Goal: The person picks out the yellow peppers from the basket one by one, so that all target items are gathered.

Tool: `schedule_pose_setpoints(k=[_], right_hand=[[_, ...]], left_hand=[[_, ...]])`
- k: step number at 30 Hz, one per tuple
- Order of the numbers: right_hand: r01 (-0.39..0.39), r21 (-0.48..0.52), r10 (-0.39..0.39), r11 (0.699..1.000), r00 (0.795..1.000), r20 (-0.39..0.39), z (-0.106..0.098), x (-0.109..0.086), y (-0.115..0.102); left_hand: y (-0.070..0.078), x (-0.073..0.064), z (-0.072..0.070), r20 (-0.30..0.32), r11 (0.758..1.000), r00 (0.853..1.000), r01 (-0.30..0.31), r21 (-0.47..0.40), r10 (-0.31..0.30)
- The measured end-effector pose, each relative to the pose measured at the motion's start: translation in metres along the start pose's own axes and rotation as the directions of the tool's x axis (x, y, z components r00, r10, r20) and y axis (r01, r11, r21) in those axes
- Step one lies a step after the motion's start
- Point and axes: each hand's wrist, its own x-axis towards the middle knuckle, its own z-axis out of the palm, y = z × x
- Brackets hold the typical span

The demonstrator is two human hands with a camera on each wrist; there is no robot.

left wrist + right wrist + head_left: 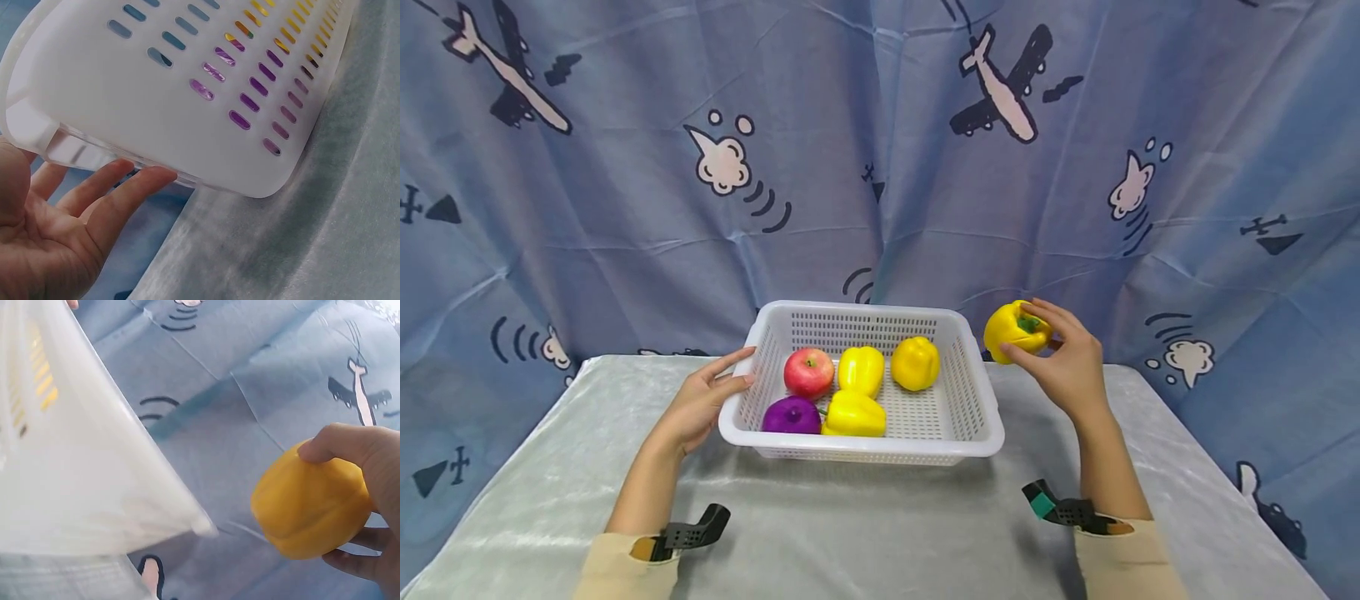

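Note:
A white plastic basket (861, 447) stands on the table, holding a red apple (808, 373), a purple onion-like vegetable (792, 415) and several yellow bell peppers, one of them (915, 363) apart towards the right. My left hand (700, 400) touches the basket's left end with fairly straight fingers; in the left wrist view the fingertips (159, 177) lie against the wall below the rim. To the right of the basket, raised above the table, my right hand (1063, 358) holds another yellow bell pepper (1011, 332) between thumb and fingers, its green stem facing me. That pepper (306, 506) is clear of the basket wall (112, 481).
A silvery grey cloth covers the table (880, 533). Behind it hangs a blue curtain (850, 167) printed with airplanes and clouds, close to the basket's far side. Black straps with camera mounts (696, 529) sit on both wrists.

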Motion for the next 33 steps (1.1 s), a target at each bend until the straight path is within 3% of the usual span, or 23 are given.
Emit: schedule_pose_setpoints(k=[12,33], right_hand=[[-0.055,-0.048,0.054,0.997,0.998,-0.025,-0.003,0.004,0.024],[-0.115,-0.069,0.117,0.991,0.993,0.028,0.013,0.000,0.062]], left_hand=[[-0.001,-0.002,-0.002,-0.010,1.000,1.000,-0.011,0.008,0.011],[-0.002,0.001,-0.001,-0.014,1.000,1.000,-0.001,0.006,0.001]])
